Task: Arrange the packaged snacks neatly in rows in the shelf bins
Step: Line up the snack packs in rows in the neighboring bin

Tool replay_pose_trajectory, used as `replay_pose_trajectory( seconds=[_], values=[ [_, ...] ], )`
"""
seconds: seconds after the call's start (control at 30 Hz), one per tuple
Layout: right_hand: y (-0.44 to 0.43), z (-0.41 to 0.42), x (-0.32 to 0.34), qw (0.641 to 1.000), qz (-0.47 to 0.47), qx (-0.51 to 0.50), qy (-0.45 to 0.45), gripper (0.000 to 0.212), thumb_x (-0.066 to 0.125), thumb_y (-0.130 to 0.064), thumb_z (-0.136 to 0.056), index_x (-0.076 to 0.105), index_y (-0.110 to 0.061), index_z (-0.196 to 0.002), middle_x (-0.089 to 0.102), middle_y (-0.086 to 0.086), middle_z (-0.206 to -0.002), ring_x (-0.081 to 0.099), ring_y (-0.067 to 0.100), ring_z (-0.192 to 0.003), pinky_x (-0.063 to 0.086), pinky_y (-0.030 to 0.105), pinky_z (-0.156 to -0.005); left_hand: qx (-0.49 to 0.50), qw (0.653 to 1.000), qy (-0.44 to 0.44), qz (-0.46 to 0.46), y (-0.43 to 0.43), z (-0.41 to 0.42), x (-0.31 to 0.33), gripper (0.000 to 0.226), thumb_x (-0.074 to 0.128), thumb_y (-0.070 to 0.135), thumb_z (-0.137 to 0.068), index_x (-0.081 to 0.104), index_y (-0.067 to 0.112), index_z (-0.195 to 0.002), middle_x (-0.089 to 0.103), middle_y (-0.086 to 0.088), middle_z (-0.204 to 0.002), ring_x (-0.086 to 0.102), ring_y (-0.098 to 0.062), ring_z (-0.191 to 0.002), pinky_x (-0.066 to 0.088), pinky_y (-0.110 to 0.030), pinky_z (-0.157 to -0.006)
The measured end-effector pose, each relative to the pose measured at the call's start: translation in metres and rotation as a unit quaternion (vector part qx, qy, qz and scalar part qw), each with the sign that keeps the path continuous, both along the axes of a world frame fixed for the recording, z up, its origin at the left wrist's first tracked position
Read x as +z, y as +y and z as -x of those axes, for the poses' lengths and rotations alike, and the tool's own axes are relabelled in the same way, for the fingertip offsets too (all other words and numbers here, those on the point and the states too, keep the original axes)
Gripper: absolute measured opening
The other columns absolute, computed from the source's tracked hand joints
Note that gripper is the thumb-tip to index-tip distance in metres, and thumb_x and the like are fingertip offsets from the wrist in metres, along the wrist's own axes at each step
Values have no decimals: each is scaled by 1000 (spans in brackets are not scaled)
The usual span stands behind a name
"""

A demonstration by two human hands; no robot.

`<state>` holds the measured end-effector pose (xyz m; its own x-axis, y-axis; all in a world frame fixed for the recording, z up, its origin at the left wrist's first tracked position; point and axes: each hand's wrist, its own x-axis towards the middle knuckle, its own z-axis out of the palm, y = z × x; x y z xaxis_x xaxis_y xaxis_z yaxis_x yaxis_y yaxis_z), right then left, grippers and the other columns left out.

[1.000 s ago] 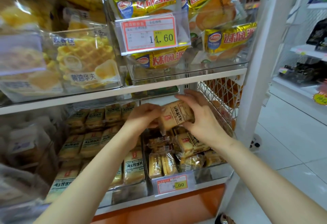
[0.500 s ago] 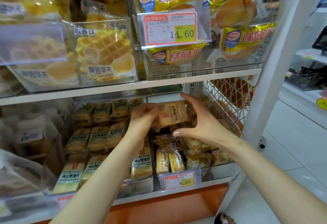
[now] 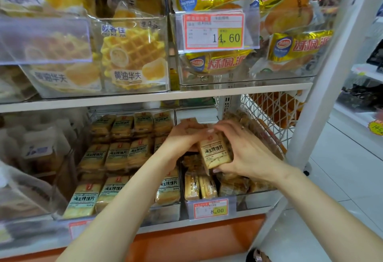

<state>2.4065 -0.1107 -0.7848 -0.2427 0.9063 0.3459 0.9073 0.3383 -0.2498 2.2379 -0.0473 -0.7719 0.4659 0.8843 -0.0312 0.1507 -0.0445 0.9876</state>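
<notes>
A tan snack packet [image 3: 214, 151] with dark lettering is held above the right clear bin [image 3: 255, 200] on the lower shelf. My right hand [image 3: 246, 150] grips its right side and bottom corner. My left hand [image 3: 184, 137] holds its top left, and a second packet [image 3: 189, 122] peeks out behind that hand. Loose packets [image 3: 200, 187] lie jumbled in the right bin under my hands. The left bin [image 3: 165, 213] holds the same packets [image 3: 118, 155] in tidy rows.
The shelf board [image 3: 207, 93] above carries bins of waffle packs [image 3: 133, 54] and yellow pie packs [image 3: 298, 46]. A white wire side panel [image 3: 267, 112] and upright post [image 3: 323, 87] close the right side. Price tags [image 3: 210, 208] hang on the bin fronts.
The packet has turned from lying sideways to nearly upright and come lower and right. My right hand, spread open half a second ago, now wraps around it.
</notes>
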Motion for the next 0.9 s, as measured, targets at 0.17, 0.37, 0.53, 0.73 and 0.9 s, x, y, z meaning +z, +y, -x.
replay_pose_trajectory(
  seconds=[0.17, 0.37, 0.53, 0.73, 0.9],
  values=[
    [21, -20, 6, 974, 28, -108, 196, 82, 87, -34, -57, 39, -28, -122, 44, -4, -122, 48, 12, -108, 44, 29, -93, 124, 972, 105, -172, 17, 13, -6, 30, 69, 30, -82, 55, 17, -105, 64, 8, -100, 62, -10, -94, 51, -28, -84],
    [107, -46, 4, 974, 117, -136, 137, 79, 88, -23, -58, 45, -15, -123, 41, 9, -123, 46, 23, -113, 43, 38, -97, 152, 924, 212, -281, 35, 36, -21, 16, 60, 27, -87, 58, 17, -100, 63, -3, -103, 62, -20, -91, 53, -40, -80],
    [146, -37, -12, 972, 193, -130, -24, 75, 83, -42, -61, 50, -21, -125, 53, 4, -124, 50, 24, -114, 42, 41, -99, 144, 925, 193, -294, 37, 46, -23, 10, 60, 20, -87, 62, 17, -97, 65, -2, -102, 64, -17, -90, 54, -38, -80],
    [150, -33, -20, 959, 220, -158, -80, 96, 79, -58, -58, 31, -33, -138, 49, 7, -137, 46, 29, -123, 36, 44, -103, 131, 927, 193, -294, 40, 44, -26, 12, 57, 17, -89, 62, 14, -100, 66, -3, -99, 64, -17, -88, 54, -39, -81],
    [134, -34, -8, 969, 160, -152, -113, 75, 76, -50, -69, 43, -28, -132, 52, 1, -133, 41, 25, -126, 30, 39, -104, 105, 906, 236, -336, 35, 32, -26, 14, 55, 20, -89, 59, 21, -102, 59, 3, -105, 58, -15, -96, 52, -35, -79]
  ],
)
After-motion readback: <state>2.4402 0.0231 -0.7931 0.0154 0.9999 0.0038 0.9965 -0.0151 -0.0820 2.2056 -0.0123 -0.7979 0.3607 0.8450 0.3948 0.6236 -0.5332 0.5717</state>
